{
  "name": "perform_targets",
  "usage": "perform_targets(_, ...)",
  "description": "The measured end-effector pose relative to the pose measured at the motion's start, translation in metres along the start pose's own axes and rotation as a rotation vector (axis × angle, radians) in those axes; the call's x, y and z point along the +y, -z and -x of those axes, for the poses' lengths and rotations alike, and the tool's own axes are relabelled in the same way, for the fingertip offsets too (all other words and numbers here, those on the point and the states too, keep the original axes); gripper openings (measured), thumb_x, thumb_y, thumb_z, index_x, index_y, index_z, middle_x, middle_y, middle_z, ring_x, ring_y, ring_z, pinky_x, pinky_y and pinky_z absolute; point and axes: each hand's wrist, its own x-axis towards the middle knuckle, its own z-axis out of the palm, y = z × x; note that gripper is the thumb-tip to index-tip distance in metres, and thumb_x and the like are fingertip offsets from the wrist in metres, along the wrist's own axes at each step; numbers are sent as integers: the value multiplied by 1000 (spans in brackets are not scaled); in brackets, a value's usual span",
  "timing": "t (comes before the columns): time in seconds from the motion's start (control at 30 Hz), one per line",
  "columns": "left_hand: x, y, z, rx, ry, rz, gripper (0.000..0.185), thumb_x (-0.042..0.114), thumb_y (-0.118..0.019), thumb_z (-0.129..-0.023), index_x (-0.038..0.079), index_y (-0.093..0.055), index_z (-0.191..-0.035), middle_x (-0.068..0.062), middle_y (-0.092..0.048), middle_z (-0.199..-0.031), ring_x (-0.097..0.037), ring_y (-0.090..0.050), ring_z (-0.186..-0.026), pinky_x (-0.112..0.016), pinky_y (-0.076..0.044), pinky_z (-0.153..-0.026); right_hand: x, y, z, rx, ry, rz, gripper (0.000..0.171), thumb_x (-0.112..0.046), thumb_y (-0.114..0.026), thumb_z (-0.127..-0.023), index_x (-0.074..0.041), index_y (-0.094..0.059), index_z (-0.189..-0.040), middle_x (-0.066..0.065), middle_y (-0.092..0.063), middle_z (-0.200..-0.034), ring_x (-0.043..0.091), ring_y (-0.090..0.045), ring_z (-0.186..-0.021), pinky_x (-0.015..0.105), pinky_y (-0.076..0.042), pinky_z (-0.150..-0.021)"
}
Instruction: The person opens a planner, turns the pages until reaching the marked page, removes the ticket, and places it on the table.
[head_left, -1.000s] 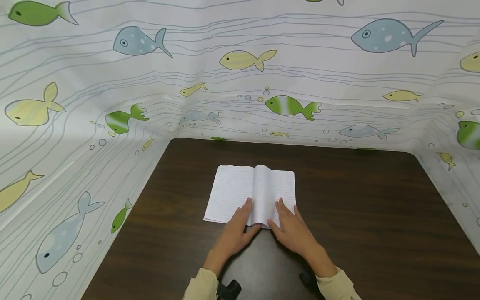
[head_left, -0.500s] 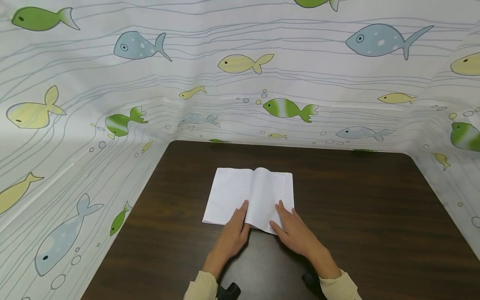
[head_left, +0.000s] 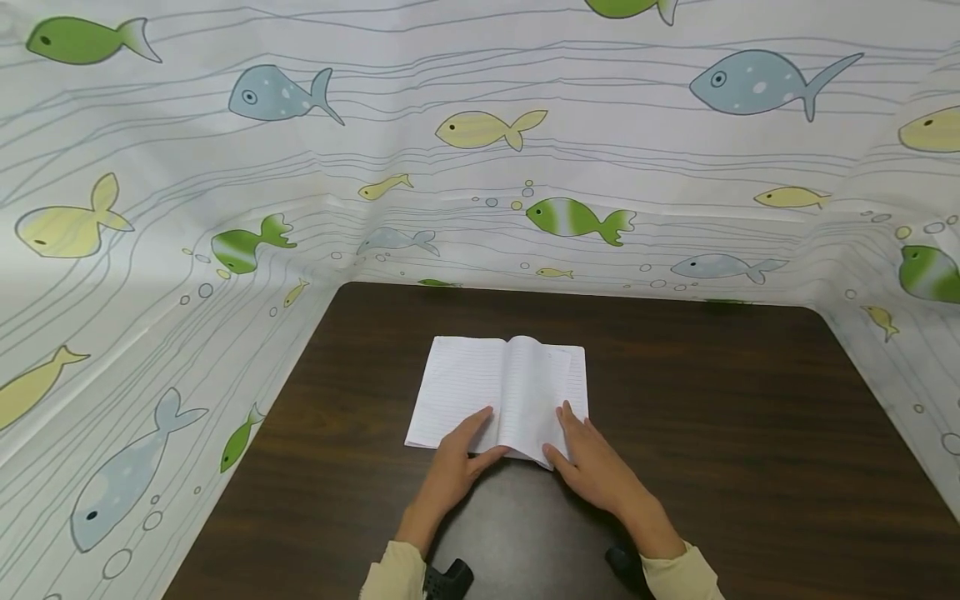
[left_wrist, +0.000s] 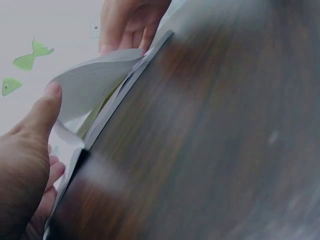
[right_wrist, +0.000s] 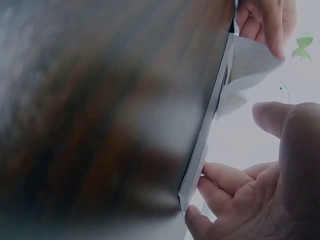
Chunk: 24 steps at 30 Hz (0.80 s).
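An open lined notebook lies on the dark wooden table, its middle leaves bulging up and leaning over the right half. My left hand is at its lower left edge, fingers over the left page and thumb reaching toward the fold. The left wrist view has that thumb touching a raised, curved page. On the other side, my right hand rests along the right page with its fingers extended. Its thumb stands apart from its fingers in the right wrist view, where its fingertips meet the notebook's edge.
Brown tabletop surrounds the notebook. A white sheet with printed fish rises behind the table and along both sides. Black devices are strapped at both wrists, below pale sleeves.
Raised leaves have tipped from the fold toward the right. My left hand first drew its thumb in, then shifted left with thumb and fingers spread. The right hand has barely moved.
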Motion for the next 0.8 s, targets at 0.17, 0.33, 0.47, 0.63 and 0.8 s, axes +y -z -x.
perform_targets(0.17, -5, 6, -3, -21, 34, 34, 65, 41, -74, -83, 9, -56, -136, -8, -57, -137, -21, -52, -127, -42, -41, -105, 2, 1, 0, 9, -11, -29, 73, -39, -51, -100, 6, -23, -150, 19, -22, -157, 33, -25, -143, 52, -24, -114)
perform_targets(0.33, -9, 10, -8, -30, 6, 61, 64, 39, -76, -81, 8, -58, -134, -6, -60, -132, -18, -54, -125, -40, -42, -105, 5, 2, -1, 11, -18, -34, 72, -41, -50, -100, 4, -23, -151, 18, -21, -158, 33, -27, -143, 51, -27, -113)
perform_targets(0.47, -12, 12, -10, -47, 10, 75, 63, 39, -76, -80, 11, -58, -135, -2, -62, -130, -13, -53, -125, -39, -41, -105, 6, 3, -2, 8, -35, -53, 72, -42, -49, -101, 1, -23, -152, 16, -19, -158, 33, -26, -143, 52, -27, -113)
perform_targets(0.63, -14, 14, -8, -74, 8, 82, 62, 40, -73, -83, 12, -57, -136, -1, -60, -133, -14, -51, -127, -41, -40, -106, 5, 3, 0, 11, -60, -83, 72, -45, -46, -101, 0, -23, -152, 15, -18, -159, 32, -25, -143, 52, -26, -113)
perform_targets(0.8, -15, 14, -2, -71, -5, 75, 56, 36, -71, -87, 14, -56, -137, 1, -58, -136, -15, -51, -128, -40, -41, -105, 5, 0, 1, 29, -96, -128, 74, -48, -40, -102, 1, -19, -153, 14, -16, -159, 26, -20, -145, 49, -24, -114)
